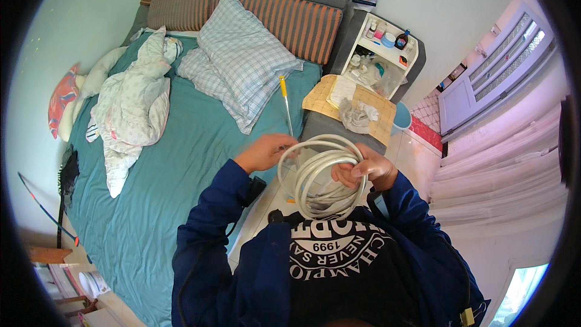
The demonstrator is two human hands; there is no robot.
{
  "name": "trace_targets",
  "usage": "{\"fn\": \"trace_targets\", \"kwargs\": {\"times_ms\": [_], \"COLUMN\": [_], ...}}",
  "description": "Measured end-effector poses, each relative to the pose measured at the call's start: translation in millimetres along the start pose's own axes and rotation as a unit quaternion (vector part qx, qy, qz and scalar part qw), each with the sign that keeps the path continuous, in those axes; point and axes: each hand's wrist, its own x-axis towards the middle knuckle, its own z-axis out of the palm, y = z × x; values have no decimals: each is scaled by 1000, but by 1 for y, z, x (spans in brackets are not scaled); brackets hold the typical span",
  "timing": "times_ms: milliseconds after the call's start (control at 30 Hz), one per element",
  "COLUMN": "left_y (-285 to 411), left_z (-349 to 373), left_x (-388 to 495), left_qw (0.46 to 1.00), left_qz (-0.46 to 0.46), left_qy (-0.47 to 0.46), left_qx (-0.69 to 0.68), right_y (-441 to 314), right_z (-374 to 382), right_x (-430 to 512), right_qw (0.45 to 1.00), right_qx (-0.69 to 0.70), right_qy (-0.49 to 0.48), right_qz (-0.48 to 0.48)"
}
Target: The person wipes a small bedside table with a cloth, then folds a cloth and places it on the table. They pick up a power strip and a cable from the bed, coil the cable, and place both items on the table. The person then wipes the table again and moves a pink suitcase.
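A coil of white cable or hose point(305, 177) hangs in several loose loops in front of my chest. My right hand point(370, 168) holds the coil at its right side, with the thumb over the strands and some fingers inside the loops. At the coil's upper left, my left hand point(268, 151) has its fingers curled at the outermost loop; motion blurs the fingertips. Just beyond my left hand rises a metal pole with a yellow end point(283, 87). Its lower part is hidden behind the hand and the coil.
A bed with a teal sheet point(195, 190) fills the left, holding checked pillows point(247, 59) and a crumpled quilt point(131, 104). Ahead right, a cloth-topped grey seat point(313, 127) stands before a white shelf unit point(381, 50). A blue bucket point(402, 117) stands near the door point(494, 72).
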Motion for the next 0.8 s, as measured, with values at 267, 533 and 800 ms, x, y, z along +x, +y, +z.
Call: {"fn": "trace_targets", "kwargs": {"times_ms": [267,533,800], "left_y": [9,11,-30], "left_z": [36,49,59], "left_x": [11,4,-8], "left_qw": [892,706,734], "left_qz": [-84,-1,-18], "left_qy": [77,-133,-42], "left_qx": [-438,-696,-678], "right_y": [-2,-3,-3], "right_z": [12,-4,7], "right_x": [19,21,29], "right_qw": [997,970,951], "right_qx": [-63,-71,-94], "right_qy": [47,229,267], "right_qz": [1,-48,-124]}}
